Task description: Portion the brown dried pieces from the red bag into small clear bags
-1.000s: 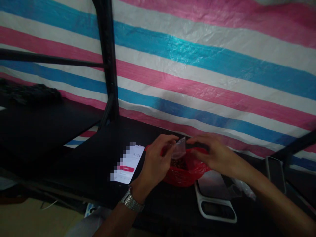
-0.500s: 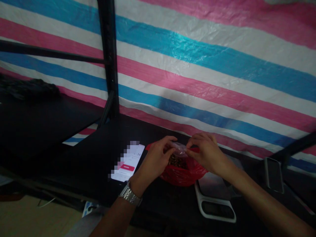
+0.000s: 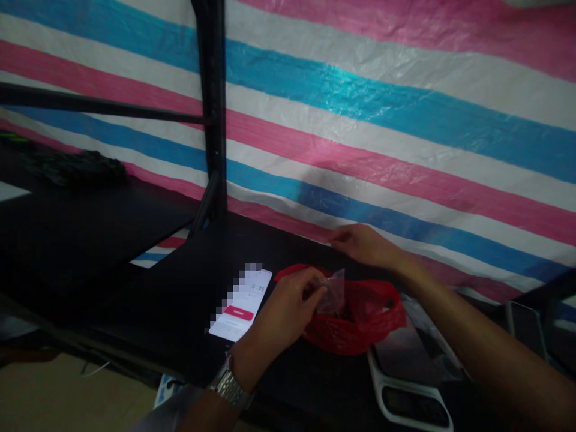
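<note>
Fingers of left hand (image 3: 291, 304) pinch clear bag (image 3: 335, 292) over red bag (image 3: 337, 337), right hand (image 3: 363, 245) on far side, finger grip unclear

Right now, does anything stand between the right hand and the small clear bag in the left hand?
Nothing visible does: between the right hand and the clear bag, pinched by the left hand at the red bag's mouth, only dark tabletop shows. Depth is hard to judge.
</note>
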Motion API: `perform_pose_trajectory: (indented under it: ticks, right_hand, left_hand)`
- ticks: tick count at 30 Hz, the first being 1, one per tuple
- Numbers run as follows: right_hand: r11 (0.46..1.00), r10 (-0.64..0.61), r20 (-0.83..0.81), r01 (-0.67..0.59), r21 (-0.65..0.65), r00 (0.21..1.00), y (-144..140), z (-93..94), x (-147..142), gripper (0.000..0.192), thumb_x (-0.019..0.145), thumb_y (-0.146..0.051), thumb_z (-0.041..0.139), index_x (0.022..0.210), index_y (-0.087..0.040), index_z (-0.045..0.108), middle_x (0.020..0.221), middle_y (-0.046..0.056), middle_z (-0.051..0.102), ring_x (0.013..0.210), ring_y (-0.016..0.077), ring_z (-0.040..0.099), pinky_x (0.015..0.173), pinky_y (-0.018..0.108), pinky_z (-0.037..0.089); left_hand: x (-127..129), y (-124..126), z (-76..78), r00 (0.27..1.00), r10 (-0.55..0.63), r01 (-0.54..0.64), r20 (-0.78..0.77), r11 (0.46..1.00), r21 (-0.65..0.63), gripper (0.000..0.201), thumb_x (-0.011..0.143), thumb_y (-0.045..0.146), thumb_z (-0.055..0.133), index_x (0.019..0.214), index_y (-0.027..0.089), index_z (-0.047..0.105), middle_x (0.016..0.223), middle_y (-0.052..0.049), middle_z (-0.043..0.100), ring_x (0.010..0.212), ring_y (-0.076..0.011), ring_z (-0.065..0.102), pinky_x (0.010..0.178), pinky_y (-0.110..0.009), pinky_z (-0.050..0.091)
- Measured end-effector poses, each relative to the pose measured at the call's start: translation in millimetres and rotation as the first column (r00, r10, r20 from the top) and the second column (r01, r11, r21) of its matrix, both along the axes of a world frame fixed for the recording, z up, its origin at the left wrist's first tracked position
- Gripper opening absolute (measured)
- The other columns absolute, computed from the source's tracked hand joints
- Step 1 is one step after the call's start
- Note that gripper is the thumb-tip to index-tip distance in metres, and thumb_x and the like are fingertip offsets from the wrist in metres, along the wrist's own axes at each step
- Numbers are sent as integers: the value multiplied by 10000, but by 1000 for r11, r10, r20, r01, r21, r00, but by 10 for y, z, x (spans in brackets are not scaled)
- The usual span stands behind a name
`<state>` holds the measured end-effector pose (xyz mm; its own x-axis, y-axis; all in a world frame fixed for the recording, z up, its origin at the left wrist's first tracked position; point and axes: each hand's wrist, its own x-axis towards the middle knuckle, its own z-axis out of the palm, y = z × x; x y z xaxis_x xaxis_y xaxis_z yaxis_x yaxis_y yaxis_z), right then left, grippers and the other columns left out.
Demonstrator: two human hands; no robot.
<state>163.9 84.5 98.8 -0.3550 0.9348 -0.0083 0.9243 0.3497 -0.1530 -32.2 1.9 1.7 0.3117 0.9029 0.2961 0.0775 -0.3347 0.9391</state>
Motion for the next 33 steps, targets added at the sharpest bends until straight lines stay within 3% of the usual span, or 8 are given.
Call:
perform_pose_trajectory:
  ticks: [3, 7, 11, 16, 20, 24, 29, 33]
  right_hand:
    - [997, -15, 96, 22, -79, 995, 564, -224, -250, 179, 1009, -223, 632, 1058, -185, 800, 1083, 76, 814, 1008, 254, 762, 914, 331, 577]
    - [991, -43, 191, 65, -114, 981, 1050, -630, -403, 359, 1026, -381, 683, 1337, -204, 653, 1369, 109, 662, 1152, 261, 689, 966, 465, 606]
    - [992, 9, 206, 18, -125, 979, 1208, -877, -366, 379, 1024, -394, 683, 1341, -189, 649, 1363, 99, 663, 1153, 275, 689, 963, 479, 608]
    - [992, 66, 223, -40, -117, 973, 1211, -958, -380, 375, 1027, -389, 679, 1344, -192, 646, 1367, 104, 661, 1151, 268, 689, 964, 478, 608]
    - [992, 78, 249, -51, -114, 965, 1128, -895, -486, 371, 1027, -386, 681, 1346, -200, 646, 1372, 107, 659, 1153, 264, 688, 965, 475, 607]
    - [993, 89, 239, -68, -96, 967, 944, -652, -540, 308, 1028, -359, 675, 1283, -187, 688, 1317, 108, 694, 1131, 271, 701, 953, 445, 601]
    - [984, 175, 141, -171, -42, 974, 399, -219, -379, 216, 1022, -240, 600, 1126, -175, 778, 1101, 90, 807, 980, 236, 745, 830, 298, 530]
    - [939, 323, 49, -314, -144, 945, -108, -66, -139, 199, 935, -184, 657, 1052, -215, 814, 1002, 27, 829, 845, 186, 745, 750, 256, 517]
  left_hand:
    - [-151, 41, -12, 992, 60, -50, 112, 995, -87, 107, 925, 277, 667, 975, 230, 749, 895, -14, 800, 849, -200, 761, 748, -286, 559]
    - [-449, 125, 27, 925, 251, -203, 284, 961, -189, 217, 820, 375, 772, 931, 191, 743, 816, -17, 780, 744, -179, 725, 682, -267, 549]
    - [-720, 149, 83, 829, 420, -352, 369, 905, -239, 257, 761, 377, 818, 883, 174, 719, 655, 26, 707, 622, -131, 637, 618, -232, 498]
    - [-873, 149, 78, 751, 526, -441, 400, 850, -289, 329, 768, 431, 841, 919, 169, 713, 643, 27, 699, 637, -140, 637, 635, -243, 500]
    - [-828, 174, 77, 752, 521, -436, 405, 853, -287, 324, 773, 429, 848, 916, 171, 715, 657, 25, 699, 646, -139, 635, 630, -240, 491]
    - [-718, 181, 112, 733, 502, -418, 459, 865, -278, 315, 770, 405, 844, 929, 165, 714, 651, 31, 694, 624, -126, 622, 607, -229, 480]
    - [-584, 162, 175, 743, 460, -392, 486, 888, -240, 327, 745, 381, 854, 934, 157, 708, 703, 27, 715, 613, -117, 636, 601, -227, 491]
    - [-438, 146, 213, 791, 404, -356, 460, 915, -190, 310, 728, 380, 844, 905, 162, 713, 740, 16, 737, 640, -129, 664, 629, -244, 523]
